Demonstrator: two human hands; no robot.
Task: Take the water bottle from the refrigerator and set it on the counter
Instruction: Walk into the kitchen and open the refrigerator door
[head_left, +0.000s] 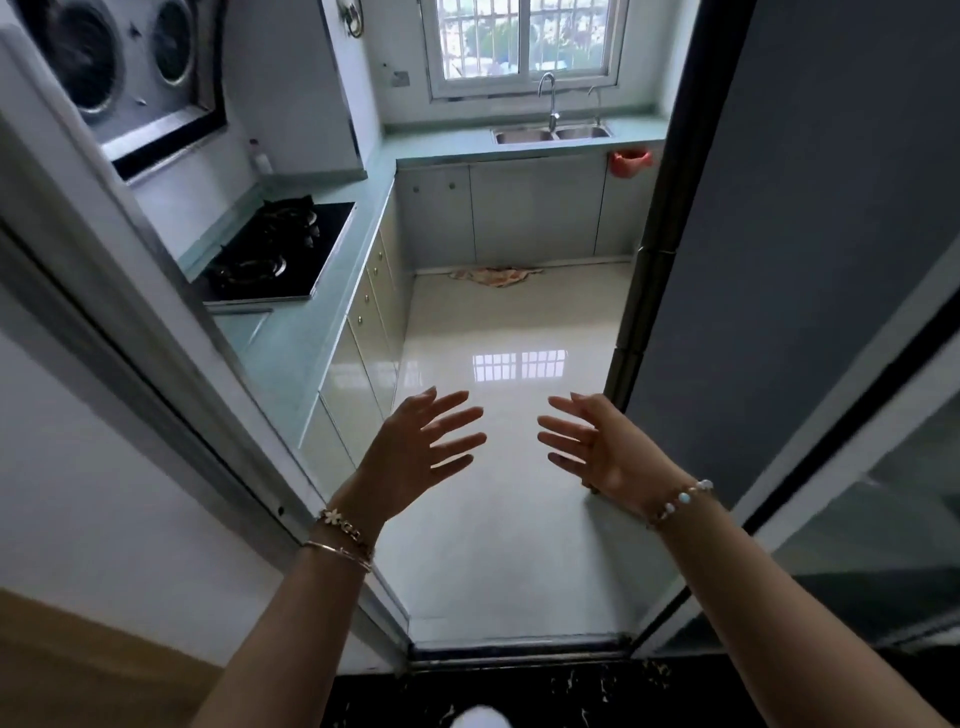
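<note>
We stand at a kitchen doorway over a glossy pale floor (498, 467). A smooth green counter (301, 343) runs along the left with a black glass stove (280, 254); a steel sink (550, 134) sits far. Our left hand (415, 452) and right hand (602, 452) are spread wide, empty. We see no water bottle or refrigerator.

A home kitchen: gas hob (270, 254), double sink (551, 134) under window (524, 44), counter (296, 353) cabinets.
</note>
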